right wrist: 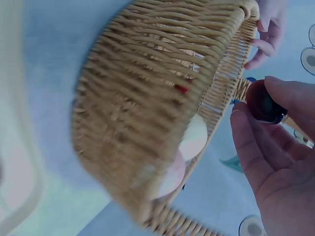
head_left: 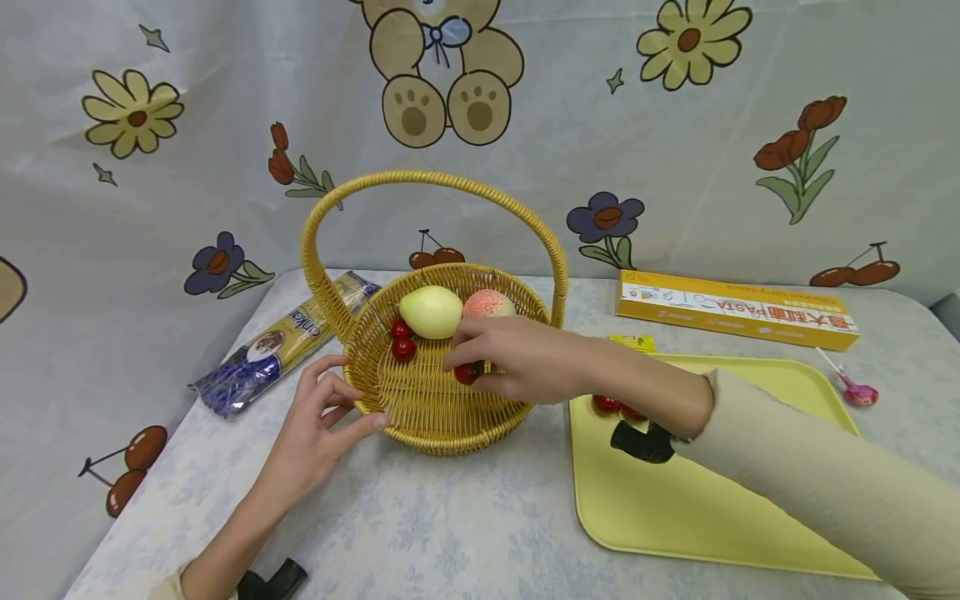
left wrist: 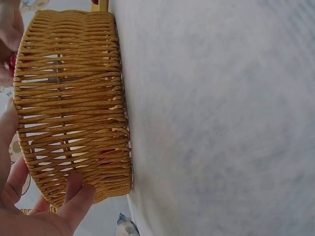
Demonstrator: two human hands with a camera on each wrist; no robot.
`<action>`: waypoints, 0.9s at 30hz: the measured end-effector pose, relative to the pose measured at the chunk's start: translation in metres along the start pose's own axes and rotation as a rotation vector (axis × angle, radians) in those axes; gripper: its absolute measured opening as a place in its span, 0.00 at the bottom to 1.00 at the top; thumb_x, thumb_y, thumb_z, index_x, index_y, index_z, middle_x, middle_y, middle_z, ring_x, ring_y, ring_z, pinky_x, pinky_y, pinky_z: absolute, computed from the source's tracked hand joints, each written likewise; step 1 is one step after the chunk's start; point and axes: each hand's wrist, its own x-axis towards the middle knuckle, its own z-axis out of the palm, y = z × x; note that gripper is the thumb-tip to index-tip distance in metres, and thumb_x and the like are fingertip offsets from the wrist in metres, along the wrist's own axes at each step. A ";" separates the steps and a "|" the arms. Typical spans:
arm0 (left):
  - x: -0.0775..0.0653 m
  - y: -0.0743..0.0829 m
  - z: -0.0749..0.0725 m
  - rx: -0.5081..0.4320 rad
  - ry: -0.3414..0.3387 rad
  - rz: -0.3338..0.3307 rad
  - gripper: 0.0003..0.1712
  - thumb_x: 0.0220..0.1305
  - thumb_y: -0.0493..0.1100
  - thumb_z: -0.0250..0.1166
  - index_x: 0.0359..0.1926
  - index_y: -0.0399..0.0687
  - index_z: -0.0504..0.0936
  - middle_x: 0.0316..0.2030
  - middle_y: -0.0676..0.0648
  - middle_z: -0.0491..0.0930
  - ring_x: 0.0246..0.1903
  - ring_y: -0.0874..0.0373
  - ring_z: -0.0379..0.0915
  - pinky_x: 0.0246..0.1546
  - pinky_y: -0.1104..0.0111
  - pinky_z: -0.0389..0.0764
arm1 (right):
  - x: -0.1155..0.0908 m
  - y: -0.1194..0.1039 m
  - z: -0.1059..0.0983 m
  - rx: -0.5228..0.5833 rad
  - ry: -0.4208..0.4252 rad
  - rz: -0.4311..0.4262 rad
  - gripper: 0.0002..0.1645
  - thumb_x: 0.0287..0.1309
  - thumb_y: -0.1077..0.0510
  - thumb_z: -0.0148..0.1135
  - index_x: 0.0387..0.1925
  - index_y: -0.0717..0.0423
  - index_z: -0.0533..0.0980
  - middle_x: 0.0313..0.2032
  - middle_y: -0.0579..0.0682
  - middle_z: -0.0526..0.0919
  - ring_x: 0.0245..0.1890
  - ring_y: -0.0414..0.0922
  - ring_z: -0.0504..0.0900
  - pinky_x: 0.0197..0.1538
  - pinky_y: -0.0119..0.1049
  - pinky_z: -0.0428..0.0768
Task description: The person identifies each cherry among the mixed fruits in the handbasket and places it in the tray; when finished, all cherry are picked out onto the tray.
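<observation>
A yellow wicker basket [head_left: 450, 446] with a tall arched handle stands on the table. It holds a pale yellow-green pear [head_left: 431, 312], a pink-speckled peach [head_left: 489, 304] and two shiny red cherries [head_left: 403, 348]. My left hand [head_left: 318, 425] grips the basket's near left rim, with fingers against the outer weave in the left wrist view. Over the basket's right side, my right hand [head_left: 525, 358] pinches a dark red cherry [right wrist: 266, 102] between thumb and fingers. In the head view the hand partly covers that cherry.
More red cherries [head_left: 606, 404] lie on a yellow tray [head_left: 675, 517] at right, partly behind the right forearm. A pasta bag [head_left: 288, 333] lies left of the basket. An orange pasta box [head_left: 735, 308] lies behind the tray, a pink lollipop [head_left: 858, 392] beside it.
</observation>
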 end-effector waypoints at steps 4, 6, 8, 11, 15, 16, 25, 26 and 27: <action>0.001 0.000 0.001 -0.003 -0.004 0.001 0.16 0.59 0.38 0.73 0.38 0.37 0.73 0.69 0.41 0.53 0.62 0.35 0.64 0.60 0.48 0.72 | -0.031 0.002 0.000 0.025 0.083 0.040 0.15 0.61 0.63 0.64 0.50 0.52 0.82 0.47 0.45 0.75 0.40 0.38 0.76 0.44 0.33 0.78; 0.000 -0.001 0.001 -0.001 -0.003 0.001 0.16 0.59 0.38 0.73 0.38 0.37 0.73 0.69 0.40 0.53 0.62 0.35 0.64 0.60 0.48 0.71 | -0.046 0.004 0.001 0.057 0.114 0.068 0.15 0.61 0.62 0.63 0.49 0.52 0.82 0.47 0.44 0.75 0.37 0.36 0.76 0.41 0.31 0.79; 0.000 -0.001 0.001 0.001 -0.001 -0.004 0.16 0.60 0.39 0.73 0.38 0.37 0.73 0.69 0.41 0.53 0.61 0.35 0.65 0.60 0.47 0.71 | -0.062 0.007 0.003 0.084 0.137 0.096 0.14 0.63 0.61 0.62 0.50 0.51 0.82 0.48 0.43 0.75 0.37 0.35 0.77 0.38 0.30 0.80; -0.001 -0.001 0.000 0.007 0.003 -0.011 0.16 0.60 0.39 0.73 0.38 0.37 0.73 0.70 0.41 0.53 0.61 0.35 0.66 0.60 0.47 0.72 | -0.083 0.014 0.008 0.100 0.174 0.131 0.11 0.64 0.61 0.62 0.47 0.48 0.83 0.48 0.41 0.76 0.36 0.34 0.76 0.36 0.29 0.80; -0.002 -0.002 0.000 0.016 0.005 -0.017 0.16 0.60 0.39 0.73 0.38 0.37 0.73 0.70 0.40 0.53 0.60 0.35 0.67 0.59 0.48 0.73 | -0.112 0.022 0.013 0.150 0.234 0.169 0.13 0.63 0.66 0.64 0.45 0.46 0.82 0.48 0.42 0.77 0.33 0.35 0.78 0.32 0.29 0.80; -0.002 -0.002 0.000 0.015 0.005 -0.015 0.16 0.60 0.39 0.73 0.38 0.37 0.73 0.70 0.40 0.53 0.60 0.35 0.67 0.59 0.48 0.73 | -0.119 0.023 0.014 0.168 0.251 0.180 0.14 0.63 0.67 0.64 0.45 0.46 0.82 0.47 0.42 0.77 0.32 0.36 0.79 0.32 0.30 0.81; -0.001 -0.001 0.000 0.004 0.005 -0.008 0.15 0.60 0.38 0.72 0.38 0.37 0.73 0.70 0.41 0.52 0.60 0.35 0.67 0.60 0.49 0.72 | -0.175 0.031 0.023 0.144 0.381 0.449 0.19 0.58 0.67 0.69 0.50 0.52 0.79 0.44 0.40 0.80 0.39 0.36 0.79 0.40 0.30 0.83; -0.001 0.000 0.000 0.003 0.005 -0.009 0.16 0.60 0.38 0.72 0.38 0.37 0.73 0.70 0.41 0.52 0.60 0.35 0.67 0.60 0.49 0.72 | -0.180 0.034 0.024 0.128 0.388 0.477 0.18 0.57 0.66 0.70 0.49 0.52 0.79 0.43 0.40 0.80 0.40 0.36 0.79 0.42 0.31 0.83; -0.001 0.000 0.000 0.003 0.006 -0.010 0.16 0.60 0.38 0.72 0.38 0.37 0.73 0.70 0.41 0.52 0.60 0.34 0.67 0.60 0.49 0.72 | -0.185 0.037 0.025 0.119 0.392 0.507 0.18 0.56 0.66 0.71 0.48 0.51 0.80 0.43 0.40 0.80 0.40 0.36 0.80 0.43 0.31 0.84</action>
